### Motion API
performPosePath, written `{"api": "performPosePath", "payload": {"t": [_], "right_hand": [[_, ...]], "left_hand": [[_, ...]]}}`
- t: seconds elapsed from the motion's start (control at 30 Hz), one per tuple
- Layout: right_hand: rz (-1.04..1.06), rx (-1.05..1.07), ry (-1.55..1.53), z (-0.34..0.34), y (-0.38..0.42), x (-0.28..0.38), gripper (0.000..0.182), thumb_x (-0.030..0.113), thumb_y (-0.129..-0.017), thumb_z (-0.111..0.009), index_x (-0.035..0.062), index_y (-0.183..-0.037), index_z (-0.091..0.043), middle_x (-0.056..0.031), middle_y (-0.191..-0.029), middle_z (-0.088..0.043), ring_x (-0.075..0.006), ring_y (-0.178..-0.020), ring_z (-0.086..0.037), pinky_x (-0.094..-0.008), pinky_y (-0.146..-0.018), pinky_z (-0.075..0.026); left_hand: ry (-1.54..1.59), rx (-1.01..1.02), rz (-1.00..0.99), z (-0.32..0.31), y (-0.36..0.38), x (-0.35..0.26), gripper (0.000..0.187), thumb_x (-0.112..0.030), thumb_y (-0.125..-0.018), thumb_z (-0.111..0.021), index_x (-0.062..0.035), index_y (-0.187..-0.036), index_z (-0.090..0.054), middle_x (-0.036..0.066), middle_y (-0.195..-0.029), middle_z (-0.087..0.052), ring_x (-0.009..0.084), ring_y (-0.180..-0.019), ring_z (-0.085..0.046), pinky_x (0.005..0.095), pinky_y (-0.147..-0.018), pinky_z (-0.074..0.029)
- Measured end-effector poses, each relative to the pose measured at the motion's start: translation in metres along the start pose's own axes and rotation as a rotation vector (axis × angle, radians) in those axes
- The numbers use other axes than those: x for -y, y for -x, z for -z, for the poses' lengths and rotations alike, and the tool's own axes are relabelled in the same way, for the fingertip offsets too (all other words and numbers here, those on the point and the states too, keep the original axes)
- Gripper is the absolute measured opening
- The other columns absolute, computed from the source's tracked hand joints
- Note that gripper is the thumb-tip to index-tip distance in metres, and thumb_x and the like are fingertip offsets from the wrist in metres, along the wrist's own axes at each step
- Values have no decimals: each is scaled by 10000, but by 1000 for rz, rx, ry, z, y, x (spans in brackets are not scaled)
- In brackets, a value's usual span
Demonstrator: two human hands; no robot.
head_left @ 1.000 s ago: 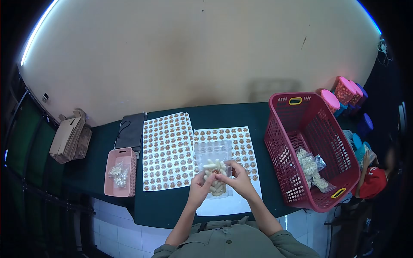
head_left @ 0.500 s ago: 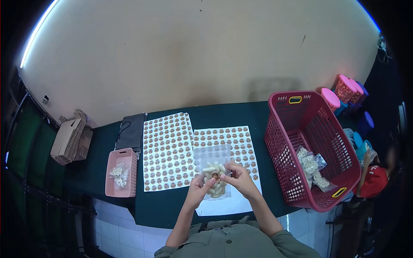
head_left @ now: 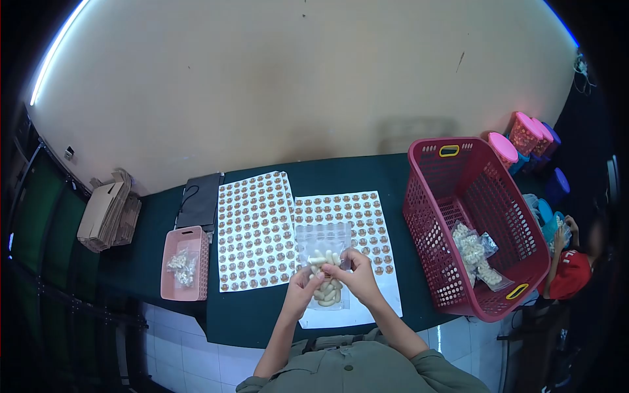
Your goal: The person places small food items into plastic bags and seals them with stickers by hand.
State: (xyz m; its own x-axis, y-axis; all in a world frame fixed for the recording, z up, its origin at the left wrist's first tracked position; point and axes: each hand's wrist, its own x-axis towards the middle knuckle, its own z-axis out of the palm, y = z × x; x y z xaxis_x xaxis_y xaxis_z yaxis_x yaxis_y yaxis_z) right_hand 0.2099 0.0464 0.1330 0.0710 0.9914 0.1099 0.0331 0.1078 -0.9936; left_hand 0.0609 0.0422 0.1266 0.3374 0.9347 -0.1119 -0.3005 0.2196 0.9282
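A clear plastic bag of pale, finger-shaped pieces is held over a sticker sheet, upright in front of my body. My left hand grips its left side, thumb on the front. On the right side, my right hand grips it too, its thumb pressed on the bag's middle. A small brown round sticker shows partly between the thumbs; the rest of it is covered. Another sheet with rows of brown round stickers lies to the left.
A pink basket with small bags stands left, a large maroon basket with filled bags right. Folded cardboard, a black folder and pink-lidded tubs lie farther out. A person in a red top is at far right.
My right thumb has moved left over the sticker, now mostly covered. The other person's hands at far right have shifted up slightly.
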Motion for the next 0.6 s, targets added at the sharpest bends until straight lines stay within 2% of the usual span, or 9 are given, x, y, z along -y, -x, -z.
{"api": "performPosePath", "payload": {"t": [0.03, 0.1, 0.13, 0.2, 0.3, 0.37, 0.43, 0.5, 0.6], "right_hand": [[-2, 1, -1, -2, 0, -2, 233, 135, -697, -723, 52, -671, -507, 32, -643, -463, -24, -590, -401, -180, -514, -314], [170, -56, 85, -5, -1, -2, 214, 143, -715, -712, 48, -680, -523, 37, -648, -474, -18, -580, -414, -170, -495, -312], [174, -54, 87, -3, -3, 0, 214, 143, -715, -712, 48, -680, -523, 37, -648, -474, -18, -580, -414, -170, -495, -312], [-63, 138, -154, 6, -5, 5, 201, 159, -727, -702, 35, -705, -546, 22, -687, -513, -26, -621, -459, -170, -531, -355], [-169, 214, -233, 11, -7, 4, 202, 169, -735, -696, 23, -768, -560, 5, -729, -547, -35, -666, -489, -181, -585, -394], [-183, 216, -243, 12, -6, 15, 215, 169, -739, -691, 18, -810, -556, -5, -754, -552, -44, -696, -500, -188, -612, -407], [-201, 221, -256, 10, -5, 17, 232, 169, -743, -686, 13, -852, -552, -16, -779, -558, -52, -726, -511, -195, -640, -420], [-47, 171, -124, 6, -2, 11, 302, 181, -746, -682, 3, -927, -520, -33, -822, -548, -69, -766, -512, -214, -674, -423], [-38, 103, -66, 2, 4, 18, 360, 201, -737, -689, -5, -958, -494, -45, -861, -536, -83, -804, -510, -224, -707, -418]], "left_hand": [[39, -42, -6, 0, -1, 0, 297, -176, -871, -517, 14, -1099, -511, 59, -968, -588, 74, -850, -547, 206, -734, -438], [49, -37, 14, 6, -3, 5, 295, -185, -878, -505, 15, -1094, -516, 60, -958, -593, 74, -839, -551, 205, -726, -441], [59, -30, 34, 8, -5, 5, 295, -194, -885, -494, 17, -1089, -522, 60, -948, -597, 73, -827, -554, 203, -718, -444], [43, -9, 12, 8, -5, 5, 292, -196, -887, -491, 15, -1086, -524, 59, -938, -599, 71, -817, -555, 201, -710, -444], [23, 23, 2, 10, -6, 7, 287, -197, -890, -487, 14, -1081, -528, 58, -926, -601, 71, -803, -556, 199, -700, -443], [21, 31, 10, 8, -8, 8, 285, -196, -892, -485, 15, -1078, -529, 58, -924, -600, 73, -800, -556, 199, -698, -442], [1, -12, -72, -1, -8, 3, 283, -195, -890, -488, 19, -1070, -532, 55, -914, -600, 72, -789, -552, 198, -693, -439], [-37, -40, -97, -4, -9, 1, 280, -189, -889, -490, 22, -1069, -532, 54, -909, -600, 72, -786, -551, 198, -689, -439], [-76, -83, -119, -6, -11, 0, 272, -178, -887, -493, 26, -1063, -533, 52, -901, -599, 68, -780, -546, 198, -678, -438]]}}
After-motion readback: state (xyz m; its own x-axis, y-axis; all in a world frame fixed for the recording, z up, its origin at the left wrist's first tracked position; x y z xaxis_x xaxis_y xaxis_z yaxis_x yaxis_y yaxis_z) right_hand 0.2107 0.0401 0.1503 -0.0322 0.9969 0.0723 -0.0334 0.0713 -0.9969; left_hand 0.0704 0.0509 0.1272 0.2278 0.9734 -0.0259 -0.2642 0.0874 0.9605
